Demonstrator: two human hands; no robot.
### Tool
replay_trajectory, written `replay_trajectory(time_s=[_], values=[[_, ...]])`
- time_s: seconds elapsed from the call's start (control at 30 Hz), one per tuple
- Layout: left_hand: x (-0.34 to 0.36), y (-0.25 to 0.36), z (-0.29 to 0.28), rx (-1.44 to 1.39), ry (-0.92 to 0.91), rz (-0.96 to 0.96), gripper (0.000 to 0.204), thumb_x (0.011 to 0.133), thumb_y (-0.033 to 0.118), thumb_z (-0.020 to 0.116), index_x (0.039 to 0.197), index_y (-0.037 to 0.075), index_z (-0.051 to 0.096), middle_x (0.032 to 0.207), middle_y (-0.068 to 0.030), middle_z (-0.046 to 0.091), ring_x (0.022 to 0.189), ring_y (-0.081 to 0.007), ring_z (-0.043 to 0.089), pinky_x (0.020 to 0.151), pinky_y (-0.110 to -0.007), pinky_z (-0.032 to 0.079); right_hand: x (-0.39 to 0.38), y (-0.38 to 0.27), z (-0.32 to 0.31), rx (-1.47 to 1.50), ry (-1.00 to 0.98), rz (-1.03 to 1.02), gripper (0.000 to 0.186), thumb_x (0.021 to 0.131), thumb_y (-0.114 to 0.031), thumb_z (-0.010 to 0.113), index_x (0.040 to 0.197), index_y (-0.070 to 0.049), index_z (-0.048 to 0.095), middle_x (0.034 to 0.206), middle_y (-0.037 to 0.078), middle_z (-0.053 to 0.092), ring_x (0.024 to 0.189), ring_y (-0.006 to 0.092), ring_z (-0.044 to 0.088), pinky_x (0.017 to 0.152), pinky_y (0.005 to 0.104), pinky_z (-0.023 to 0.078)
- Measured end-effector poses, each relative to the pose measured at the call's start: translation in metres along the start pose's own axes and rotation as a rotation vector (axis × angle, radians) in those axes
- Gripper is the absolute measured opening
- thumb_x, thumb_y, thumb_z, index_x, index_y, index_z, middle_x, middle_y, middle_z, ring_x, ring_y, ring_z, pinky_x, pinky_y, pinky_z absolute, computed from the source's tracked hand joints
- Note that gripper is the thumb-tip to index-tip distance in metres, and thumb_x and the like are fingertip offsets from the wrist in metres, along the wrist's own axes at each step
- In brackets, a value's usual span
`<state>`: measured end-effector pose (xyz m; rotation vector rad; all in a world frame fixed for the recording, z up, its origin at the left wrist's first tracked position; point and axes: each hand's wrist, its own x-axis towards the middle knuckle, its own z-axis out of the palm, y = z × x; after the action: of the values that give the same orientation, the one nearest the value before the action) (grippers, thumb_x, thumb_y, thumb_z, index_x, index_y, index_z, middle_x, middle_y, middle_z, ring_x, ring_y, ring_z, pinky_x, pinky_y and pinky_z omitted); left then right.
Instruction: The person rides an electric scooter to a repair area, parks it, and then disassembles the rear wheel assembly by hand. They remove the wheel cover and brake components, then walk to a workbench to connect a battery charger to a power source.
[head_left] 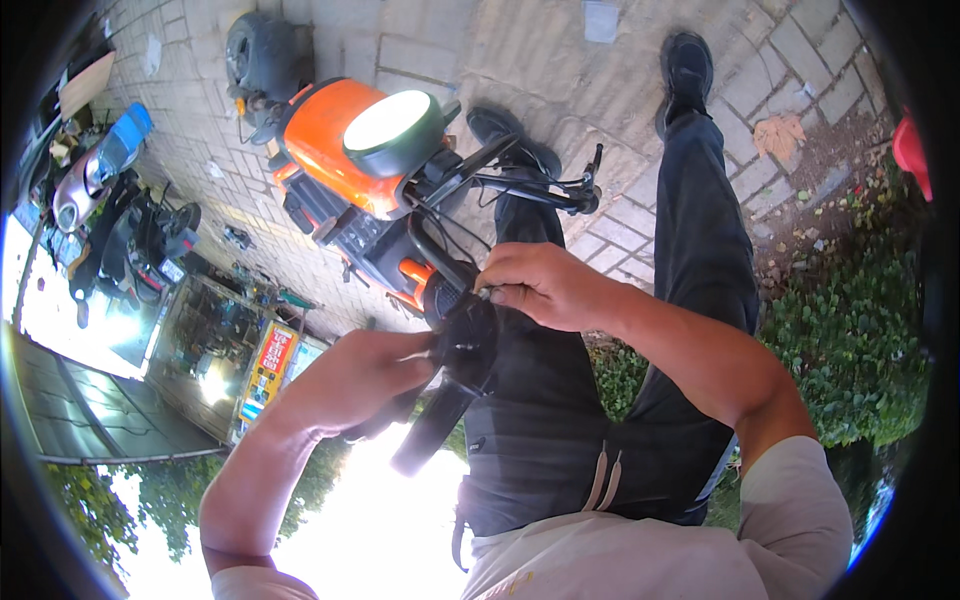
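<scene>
Your left hand: just left of centre, pointing right
Your right hand: centre, thumb and forefinger pinched
Your right elbow: bent

Parked scooters (one mostly black) stand at left; a brown leaf lies near green shrubs.

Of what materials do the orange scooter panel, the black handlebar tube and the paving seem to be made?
The orange scooter panel looks like smooth moulded plastic, from its rounded, evenly coloured curves; painted metal is possible. The black handlebar tube is probably dark-coated metal, judging by its bent, round form. The paving seems matte concrete or stone: blocks with visible joints.
</scene>
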<state>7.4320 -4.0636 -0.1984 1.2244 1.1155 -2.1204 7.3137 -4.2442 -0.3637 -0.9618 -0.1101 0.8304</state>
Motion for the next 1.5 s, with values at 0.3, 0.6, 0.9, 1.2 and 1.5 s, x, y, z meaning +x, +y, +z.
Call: replay_trajectory(time_s=[0.3, 0.6, 0.9, 1.2, 1.5], values=[[0.007, -0.068, 0.013, -0.701, -0.087, 0.379, 0.035, 0.091, 0.021, 0.055, 0.117, -0.003, 0.056, 0.07, -0.0117, 0.063, 0.047, -0.0109, 0.054, 0.04, -0.021, 0.037, 0.014, -0.025, 0.003, -0.253, -0.123, 0.062, 0.024, 0.08, 0.005, 0.054, 0.103, 0.002, 0.059, 0.094, 0.016, 0.058, 0.085, 0.0309, 0.058, 0.075, 0.0335, 0.046], [0.01, -0.143, 0.059, -0.533, 0.443, 1.301, 0.044, 0.091, 0.024, 0.055, 0.122, -0.006, 0.05, 0.106, -0.0187, 0.061, 0.104, -0.0281, 0.056, 0.092, -0.035, 0.042, 0.029, -0.061, 0.004, -0.83, -0.34, 0.059, 0.037, 0.075, 0.012, 0.05, 0.109, -0.001, 0.059, 0.104, 0.017, 0.06, 0.091, 0.0339, 0.06, 0.08, 0.0316, 0.048], [0.038, -0.11, 0.056, -0.459, 0.505, 1.585, 0.021, 0.084, 0.016, 0.057, 0.098, 0.001, 0.057, 0.09, -0.0188, 0.058, 0.089, -0.0369, 0.057, 0.075, -0.043, 0.047, 0.028, -0.066, 0.014, -0.883, -0.334, 0.194, 0.037, 0.077, -0.009, 0.06, 0.113, 0.002, 0.058, 0.105, 0.015, 0.063, 0.095, 0.0242, 0.062, 0.085, 0.0324, 0.047], [0.05, -0.106, 0.062, -0.518, 0.625, 1.556, 0.024, 0.081, 0.019, 0.058, 0.1, 0.005, 0.06, 0.094, -0.0162, 0.059, 0.091, -0.0348, 0.058, 0.078, -0.042, 0.047, 0.008, -0.077, 0.013, -0.622, -0.144, 0.53, 0.044, 0.084, -0.009, 0.059, 0.126, 0.002, 0.048, 0.105, 0.01, 0.06, 0.09, 0.0128, 0.057, 0.083, 0.0271, 0.046], [0.07, -0.213, 0.09, -0.964, 0.832, 1.153, 0.038, 0.087, 0.032, 0.057, 0.108, 0.001, 0.06, 0.099, -0.019, 0.062, 0.095, -0.0346, 0.059, 0.082, -0.039, 0.047, 0.041, -0.11, -0.055, -1.324, -0.316, 0.409, 0.035, 0.081, -0.002, 0.058, 0.115, 0.005, 0.056, 0.096, 0.017, 0.065, 0.086, 0.0219, 0.064, 0.078, 0.0302, 0.05]])
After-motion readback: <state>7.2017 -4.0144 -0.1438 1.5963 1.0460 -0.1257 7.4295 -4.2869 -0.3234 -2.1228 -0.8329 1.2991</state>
